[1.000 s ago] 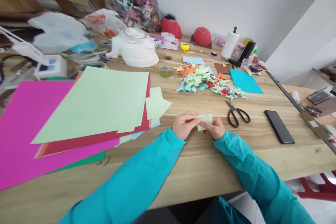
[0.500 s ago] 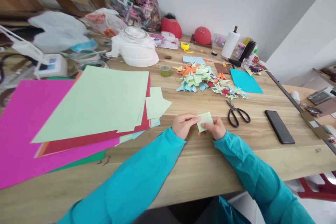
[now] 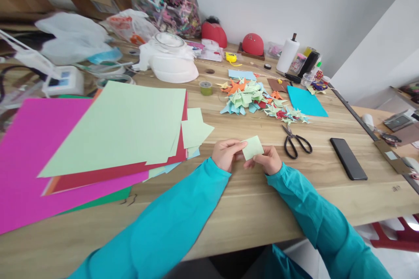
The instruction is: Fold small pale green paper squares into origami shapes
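Observation:
A small square of pale green paper is held between my two hands, just above the wooden table. My left hand pinches its left edge, thumb on top. On the lower right corner, my right hand grips the same paper between thumb and fingers. Whether the square is one layer or folded, I cannot tell. Beyond my hands lies a heap of folded paper cranes in green, orange, blue and red. More small green squares rest to the left.
Large coloured paper sheets cover the table's left side. Black-handled scissors and a phone lie to the right. A thread spool, a turquoise sheet and a white roll stand or lie farther back.
The green paper has turned and shifted slightly up and left. My right thumb has slid from its middle down to its lower corner. Both hands still hold it.

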`<state>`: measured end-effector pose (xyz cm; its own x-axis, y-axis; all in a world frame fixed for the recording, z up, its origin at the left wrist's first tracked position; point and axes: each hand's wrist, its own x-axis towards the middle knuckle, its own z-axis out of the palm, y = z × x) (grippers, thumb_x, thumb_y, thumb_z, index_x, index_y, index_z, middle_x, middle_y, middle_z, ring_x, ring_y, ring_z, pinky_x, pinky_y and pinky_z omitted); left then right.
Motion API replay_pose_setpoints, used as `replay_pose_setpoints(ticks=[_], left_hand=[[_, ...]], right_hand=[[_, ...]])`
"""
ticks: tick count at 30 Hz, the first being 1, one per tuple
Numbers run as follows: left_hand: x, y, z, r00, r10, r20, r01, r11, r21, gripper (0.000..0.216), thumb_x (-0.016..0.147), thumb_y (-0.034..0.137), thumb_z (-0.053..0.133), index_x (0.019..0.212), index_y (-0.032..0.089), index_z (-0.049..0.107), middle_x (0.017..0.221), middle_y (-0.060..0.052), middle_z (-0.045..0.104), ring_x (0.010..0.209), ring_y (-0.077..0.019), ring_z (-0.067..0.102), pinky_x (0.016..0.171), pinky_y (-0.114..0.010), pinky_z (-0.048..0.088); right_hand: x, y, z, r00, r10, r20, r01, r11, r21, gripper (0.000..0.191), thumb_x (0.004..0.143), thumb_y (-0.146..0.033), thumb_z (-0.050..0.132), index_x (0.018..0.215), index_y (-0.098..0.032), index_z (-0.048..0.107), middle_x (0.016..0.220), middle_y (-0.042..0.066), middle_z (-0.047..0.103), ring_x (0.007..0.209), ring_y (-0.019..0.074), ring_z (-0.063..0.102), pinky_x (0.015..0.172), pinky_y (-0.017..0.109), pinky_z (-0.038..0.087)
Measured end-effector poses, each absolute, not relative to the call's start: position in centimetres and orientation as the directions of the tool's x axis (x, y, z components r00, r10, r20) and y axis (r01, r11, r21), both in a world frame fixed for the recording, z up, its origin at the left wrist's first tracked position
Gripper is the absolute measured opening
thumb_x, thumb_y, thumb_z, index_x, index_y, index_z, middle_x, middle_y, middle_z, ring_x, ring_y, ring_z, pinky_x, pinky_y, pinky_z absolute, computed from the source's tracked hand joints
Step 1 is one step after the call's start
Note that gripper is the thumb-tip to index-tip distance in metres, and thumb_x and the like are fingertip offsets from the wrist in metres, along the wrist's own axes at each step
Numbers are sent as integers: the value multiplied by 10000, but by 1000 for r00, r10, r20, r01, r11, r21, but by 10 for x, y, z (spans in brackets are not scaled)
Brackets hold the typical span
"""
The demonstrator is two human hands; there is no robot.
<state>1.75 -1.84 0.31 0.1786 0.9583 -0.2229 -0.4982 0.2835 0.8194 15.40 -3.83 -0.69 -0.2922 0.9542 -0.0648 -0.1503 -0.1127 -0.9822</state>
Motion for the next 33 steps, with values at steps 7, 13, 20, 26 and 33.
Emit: replay_pose_setpoints(ticks=[7, 13, 20, 26, 33], left_hand=[[10, -9, -6, 82, 992, -98, -405, 123, 906, 226, 549, 326, 705, 511, 136, 590, 508, 23, 527, 530, -122, 527, 498, -243, 440], [9, -11, -12, 144, 986, 89, -223, -55, 973, 253, 584, 322, 685, 458, 137, 567, 469, 37, 466, 489, -78, 438, 468, -207, 361], [9, -10, -10, 136, 991, -6, -306, 48, 951, 193, 474, 268, 749, 495, 147, 600, 506, 27, 515, 515, -98, 482, 486, -220, 407], [11, -15, 2, 169, 982, -78, -436, 146, 888, 207, 537, 291, 705, 463, 141, 585, 545, 21, 511, 526, -96, 489, 462, -210, 413], [11, -12, -6, 202, 974, -100, -454, 184, 872, 279, 634, 384, 638, 525, 141, 557, 490, 16, 526, 481, -109, 505, 469, -230, 426]], right_hand=[[154, -38, -8, -336, 931, -141, -223, -224, -949, 192, 595, -273, 625, 680, -110, 680, 587, 63, 677, 512, 152, 609, 518, 263, 466], [149, -37, -7, -211, 974, -81, -112, -106, -988, 281, 609, -389, 675, 603, -113, 624, 483, 28, 624, 408, 108, 542, 435, 224, 428], [149, -40, -3, -208, 977, -40, -55, -53, -997, 281, 628, -398, 658, 568, -127, 613, 442, 11, 597, 381, 93, 510, 421, 215, 424], [148, -40, -3, -220, 975, -38, -27, -45, -999, 290, 625, -406, 654, 549, -129, 613, 444, 13, 596, 391, 93, 506, 435, 223, 432], [146, -40, -2, -215, 975, -56, -28, -63, -998, 302, 620, -415, 653, 539, -128, 609, 436, 15, 592, 382, 91, 498, 425, 219, 422]])
